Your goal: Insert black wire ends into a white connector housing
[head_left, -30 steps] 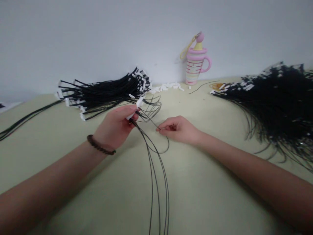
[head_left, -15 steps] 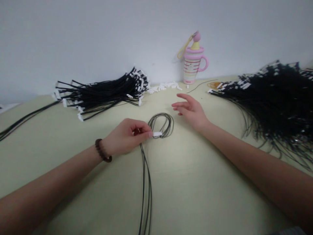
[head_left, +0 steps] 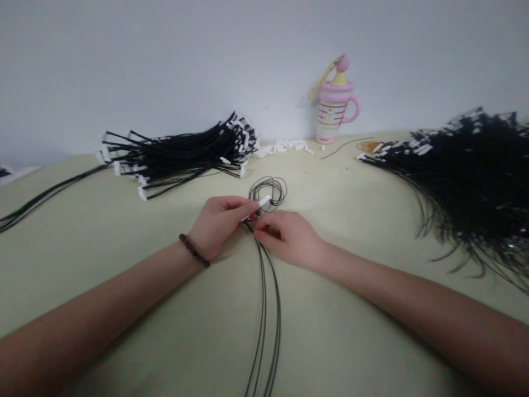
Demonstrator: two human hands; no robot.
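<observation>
Left hand (head_left: 219, 223) pinched on a white connector (head_left: 264, 200) at the looped end of thin black wires (head_left: 268, 309), low over the middle of the desk (head_left: 124, 242). Right hand (head_left: 287, 238) closed on the same wires just below the loop (head_left: 269, 191), fingertips touching the left. Tagged wire bundle (head_left: 177, 157) behind, larger black pile (head_left: 467, 176) far right, pink cup (head_left: 334, 110) by the wall.
</observation>
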